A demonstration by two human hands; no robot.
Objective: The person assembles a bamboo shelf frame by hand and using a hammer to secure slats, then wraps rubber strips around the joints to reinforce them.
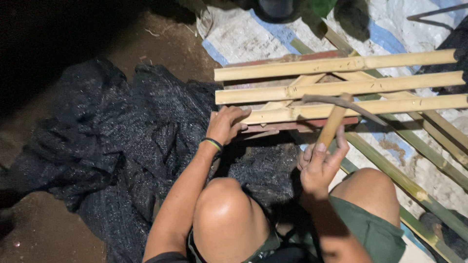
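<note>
Nearest, the person's bent knees (226,214) fill the bottom of the view, bare above green shorts (375,234). Just beyond the knees, the right hand (319,163) is closed around the wooden handle of a hammer (336,114), whose dark curved metal head lies across the closest bamboo slat (351,109). The left hand (225,124), a band at its wrist, grips the left end of that same slat, fingers curled over its top edge. The slat is one of three pale bamboo slats lying side by side, running left to right; the middle one (341,87) and the far one (336,64) sit just behind it. They rest across reddish bars (292,57) and further bamboo poles (414,187) that slant off to the lower right. To the left of the frame, black netting (112,146) is heaped on the dirt floor (44,229), reaching under the left arm. Farthest off, a white and blue woven sheet (243,36) lies spread beneath the bamboo.
</note>
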